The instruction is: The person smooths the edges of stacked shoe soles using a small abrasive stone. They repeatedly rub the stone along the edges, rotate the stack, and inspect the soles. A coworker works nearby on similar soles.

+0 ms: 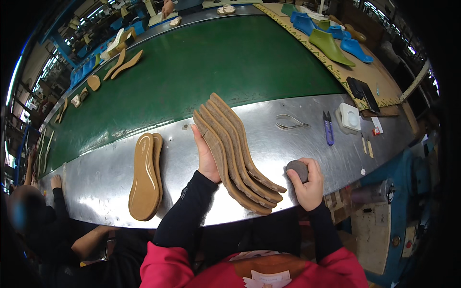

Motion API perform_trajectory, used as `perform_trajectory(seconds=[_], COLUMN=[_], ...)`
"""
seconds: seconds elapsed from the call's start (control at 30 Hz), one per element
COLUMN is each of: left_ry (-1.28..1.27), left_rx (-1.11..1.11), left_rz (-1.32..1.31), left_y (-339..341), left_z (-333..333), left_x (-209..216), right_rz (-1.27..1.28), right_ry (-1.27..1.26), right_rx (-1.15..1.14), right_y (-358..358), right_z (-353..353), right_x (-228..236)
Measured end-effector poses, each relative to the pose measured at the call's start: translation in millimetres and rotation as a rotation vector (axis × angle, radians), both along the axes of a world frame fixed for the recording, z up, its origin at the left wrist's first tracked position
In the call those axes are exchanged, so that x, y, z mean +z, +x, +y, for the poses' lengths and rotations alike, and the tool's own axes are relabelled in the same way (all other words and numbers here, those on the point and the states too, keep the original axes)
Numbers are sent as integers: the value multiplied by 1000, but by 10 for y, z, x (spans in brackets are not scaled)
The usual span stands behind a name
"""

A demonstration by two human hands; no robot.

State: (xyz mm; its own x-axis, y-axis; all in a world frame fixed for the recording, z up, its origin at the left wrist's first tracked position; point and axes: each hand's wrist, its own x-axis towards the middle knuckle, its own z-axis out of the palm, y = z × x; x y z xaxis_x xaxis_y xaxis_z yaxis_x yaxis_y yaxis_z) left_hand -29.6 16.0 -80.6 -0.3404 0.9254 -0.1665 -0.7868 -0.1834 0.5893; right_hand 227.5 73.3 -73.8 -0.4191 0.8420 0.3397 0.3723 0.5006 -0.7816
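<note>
The stack of brown insoles [237, 153] is tilted over the metal counter [288, 144], its left side gripped by the left hand [206, 158]. Right of the stack, the right hand [310, 185] pinches a round grey-brown block [297, 170]. Left of the stack lie tan insoles [143, 180], the top one bearing print too small to read. Below the stack, a white label [267, 279] shows on the person's clothing. A bottle [370, 193] is right of the stack, contents unclear.
</note>
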Motion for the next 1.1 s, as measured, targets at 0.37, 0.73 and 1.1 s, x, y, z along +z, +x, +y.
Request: perform_trajectory(seconds=[0.37,0.73,1.1], left_ry=[131,189,143], left_rx=[-20,-447,-418], left_rz=[-44,-107,62], left_y=[33,-12,43], left_z=[-38,-149,-97], left_x=[106,-88,20], right_rz=[-177,184,-23], right_ry=[210,-229,356], right_rx=[-149,162,383], right_y=[-1,-209,-968], right_z=[-1,108,168], right_x=[-19,628,892])
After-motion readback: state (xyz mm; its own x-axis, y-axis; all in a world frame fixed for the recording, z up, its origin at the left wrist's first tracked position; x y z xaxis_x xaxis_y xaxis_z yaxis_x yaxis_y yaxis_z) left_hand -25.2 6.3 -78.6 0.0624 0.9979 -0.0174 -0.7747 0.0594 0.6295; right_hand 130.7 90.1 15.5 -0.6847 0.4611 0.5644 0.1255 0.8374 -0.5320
